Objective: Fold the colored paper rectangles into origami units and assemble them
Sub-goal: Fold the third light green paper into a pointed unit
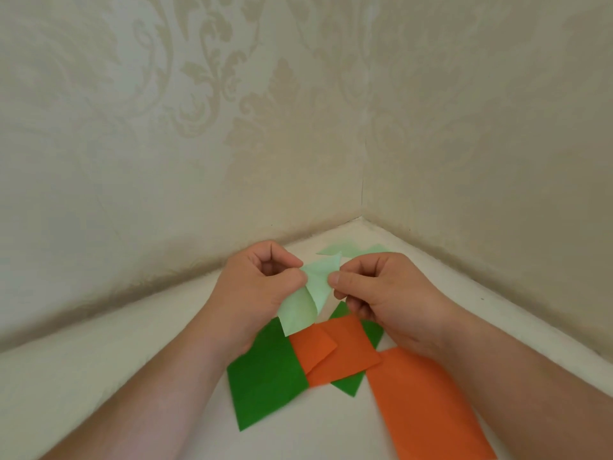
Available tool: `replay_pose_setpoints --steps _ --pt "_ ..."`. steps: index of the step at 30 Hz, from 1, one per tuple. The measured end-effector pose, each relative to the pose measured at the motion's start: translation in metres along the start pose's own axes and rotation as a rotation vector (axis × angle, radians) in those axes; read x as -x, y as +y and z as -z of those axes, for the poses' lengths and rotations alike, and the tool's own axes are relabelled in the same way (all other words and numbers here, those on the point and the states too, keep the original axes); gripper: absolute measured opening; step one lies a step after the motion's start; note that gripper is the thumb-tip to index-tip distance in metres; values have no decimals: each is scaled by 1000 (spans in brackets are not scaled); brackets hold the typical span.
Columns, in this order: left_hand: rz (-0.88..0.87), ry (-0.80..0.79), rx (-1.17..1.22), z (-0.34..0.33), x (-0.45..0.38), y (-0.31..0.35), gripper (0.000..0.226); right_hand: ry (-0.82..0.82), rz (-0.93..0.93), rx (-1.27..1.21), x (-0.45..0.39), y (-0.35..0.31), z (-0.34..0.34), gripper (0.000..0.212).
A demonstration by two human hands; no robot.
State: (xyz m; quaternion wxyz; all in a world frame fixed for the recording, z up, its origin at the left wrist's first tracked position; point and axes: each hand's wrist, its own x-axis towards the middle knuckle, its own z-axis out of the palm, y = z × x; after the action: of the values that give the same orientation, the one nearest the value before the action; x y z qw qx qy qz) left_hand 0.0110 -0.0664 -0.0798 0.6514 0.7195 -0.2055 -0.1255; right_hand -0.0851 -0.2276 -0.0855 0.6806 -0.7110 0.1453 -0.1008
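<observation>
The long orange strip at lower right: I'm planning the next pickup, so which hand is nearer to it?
Right. The right hand hovers just above the long orange strip's top end, pinching the pale green paper; the left hand is farther left, across the dark green sheet.

White surface (pixel 99 376) under colored papers (pixel 265 370)

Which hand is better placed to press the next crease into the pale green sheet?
Probably the right hand: its thumb lies on the pale green sheet near the fold, while the left hand pinches the edge.
</observation>
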Motion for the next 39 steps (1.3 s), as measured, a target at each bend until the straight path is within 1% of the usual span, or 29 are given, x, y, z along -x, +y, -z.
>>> replay_pose_setpoints --steps 2,4,6,10,14,18,21,25,31,36,39 --pt "-57 -4 -13 -1 2 0 21 17 26 -10 -1 0 0 19" --pt "-75 -7 -10 -1 2 -1 20 10 25 -41 -1 0 1 21" --pt "-63 -10 -1 -2 2 -2 21 -4 7 -63 -1 -1 1 23" --pt "-36 -17 27 -1 0 -3 27 -28 -19 -62 0 -1 3 20" --pt "-31 -21 27 -3 1 -3 28 0 3 -76 -1 -1 2 19" --pt "-28 -24 34 -4 3 -2 31 -10 -13 -118 -2 -3 3 23" --pt "-25 -22 36 -4 2 -2 31 -23 -29 -136 -1 -3 3 23" --pt "-26 -14 29 -2 1 -2 27 -5 -24 -161 -1 -2 3 17" --pt "-49 -18 15 -5 4 0 27 18 20 -161 -3 -3 5 27" --pt "-83 9 9 -4 3 -1 24 10 8 -165 -2 -3 5 17" --pt "-105 14 -3 -4 4 -1 25 37 16 -173 -2 -4 7 17"
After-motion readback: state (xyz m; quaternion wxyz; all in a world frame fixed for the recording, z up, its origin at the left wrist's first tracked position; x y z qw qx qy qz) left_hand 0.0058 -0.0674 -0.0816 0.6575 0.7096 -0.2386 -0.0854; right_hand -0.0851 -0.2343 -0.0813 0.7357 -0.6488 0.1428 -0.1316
